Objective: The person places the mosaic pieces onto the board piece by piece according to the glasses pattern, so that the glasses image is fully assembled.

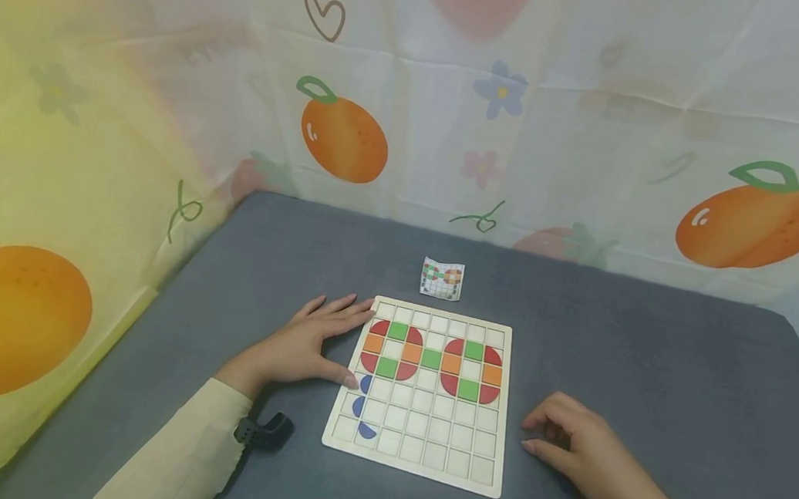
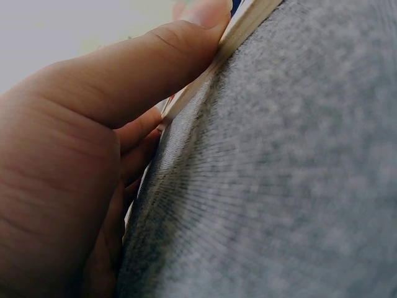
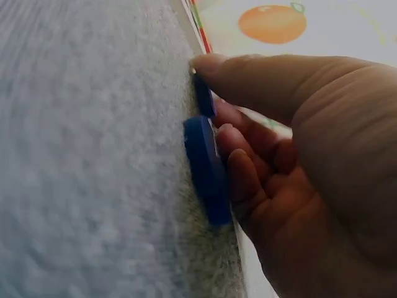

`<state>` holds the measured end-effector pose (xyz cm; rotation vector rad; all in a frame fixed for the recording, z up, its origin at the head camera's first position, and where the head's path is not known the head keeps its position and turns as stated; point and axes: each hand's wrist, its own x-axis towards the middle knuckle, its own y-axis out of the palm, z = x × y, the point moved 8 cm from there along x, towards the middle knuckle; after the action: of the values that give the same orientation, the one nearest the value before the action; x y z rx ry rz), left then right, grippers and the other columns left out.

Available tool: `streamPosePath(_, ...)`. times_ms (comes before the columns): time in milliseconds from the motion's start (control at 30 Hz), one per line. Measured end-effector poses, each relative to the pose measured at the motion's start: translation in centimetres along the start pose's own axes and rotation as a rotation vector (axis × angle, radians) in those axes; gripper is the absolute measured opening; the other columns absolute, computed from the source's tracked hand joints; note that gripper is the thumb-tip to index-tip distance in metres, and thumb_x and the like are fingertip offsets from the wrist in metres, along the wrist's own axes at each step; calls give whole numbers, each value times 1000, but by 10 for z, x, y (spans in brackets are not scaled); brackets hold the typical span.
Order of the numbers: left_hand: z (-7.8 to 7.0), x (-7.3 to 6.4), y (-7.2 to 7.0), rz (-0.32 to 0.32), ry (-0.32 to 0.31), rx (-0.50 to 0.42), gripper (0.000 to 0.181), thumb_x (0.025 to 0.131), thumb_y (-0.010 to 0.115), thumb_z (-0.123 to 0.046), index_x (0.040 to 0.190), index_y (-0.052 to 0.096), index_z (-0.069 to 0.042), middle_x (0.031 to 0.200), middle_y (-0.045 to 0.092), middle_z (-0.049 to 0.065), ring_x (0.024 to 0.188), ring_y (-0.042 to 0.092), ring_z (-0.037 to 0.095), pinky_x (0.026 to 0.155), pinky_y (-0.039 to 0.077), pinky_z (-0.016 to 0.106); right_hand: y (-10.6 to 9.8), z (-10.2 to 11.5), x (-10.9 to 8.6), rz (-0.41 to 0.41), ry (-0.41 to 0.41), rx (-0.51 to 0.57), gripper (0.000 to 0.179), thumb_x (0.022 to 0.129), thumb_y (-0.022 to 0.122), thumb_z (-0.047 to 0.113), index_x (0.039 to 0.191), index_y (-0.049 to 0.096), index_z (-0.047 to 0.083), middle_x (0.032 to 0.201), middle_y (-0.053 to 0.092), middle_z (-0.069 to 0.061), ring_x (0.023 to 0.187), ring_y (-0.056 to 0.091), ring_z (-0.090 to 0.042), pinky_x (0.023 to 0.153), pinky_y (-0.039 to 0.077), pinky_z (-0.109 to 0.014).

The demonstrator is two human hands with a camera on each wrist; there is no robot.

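My left hand rests along the left edge of a square wooden grid board, fingers spread. Its thumb lies on the board's rim. Red, orange and green tiles form two rounded shapes on the board, joined by a green tile. Three blue half-discs run down the left column. Beside the board's right edge, my right hand is low over the table, fingers bent. Under its fingertips in the right wrist view are several blue pieces; I cannot tell whether it pinches one.
A small printed card with a coloured grid pattern lies beyond the board. The grey table meets a fruit-patterned cloth at the back and left. A black band is on my left wrist.
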<state>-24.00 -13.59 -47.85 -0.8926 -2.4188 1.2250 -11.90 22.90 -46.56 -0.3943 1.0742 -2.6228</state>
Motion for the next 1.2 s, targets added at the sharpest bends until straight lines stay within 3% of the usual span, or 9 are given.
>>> streamPosePath(100,-1,0,-1,0,-4,-3,113,80,91,-65,171,41,-21,176,30,-9,165,14,25,128,-4,60,-4,-6,-2,26,7,7,24,91,92,18,102,74,31,102,60,17,86,55,-7,70,50,-26)
streamPosePath(333,-1,0,-1,4,-18,3,114,79,92,-65,171,40,-23,176,29,-12,165,13,21,128,-5,56,-10,-13,-5,69,12,73,17,96,86,12,96,75,25,99,61,13,76,56,-7,62,51,-26)
streamPosePath(533,-2,-1,-2,-2,-5,-4,113,79,92,-64,171,41,-21,176,31,-9,165,15,25,128,-4,59,-8,-7,-4,71,38,54,23,95,86,10,93,69,26,96,62,15,76,58,-6,63,52,-27)
streamPosePath(700,-1,-1,-2,-5,-7,-6,112,80,92,-64,170,42,-21,175,32,-9,165,16,26,128,-4,61,-8,-3,-2,72,54,-17,23,94,85,5,99,73,24,98,64,18,81,59,-3,68,54,-27)
streamPosePath(933,-1,0,-1,1,-8,2,113,80,91,-66,171,42,-21,176,32,-9,165,15,26,128,-4,60,-10,4,1,-4,89,-187,29,92,86,0,102,77,26,100,65,21,90,63,-1,77,60,-30)
streamPosePath(1200,1,1,0,5,-14,9,114,79,91,-67,171,40,-23,176,30,-12,165,14,22,128,-4,57,-11,-8,-1,-2,229,-271,20,91,92,16,91,73,23,93,58,12,83,56,-8,72,54,-32)
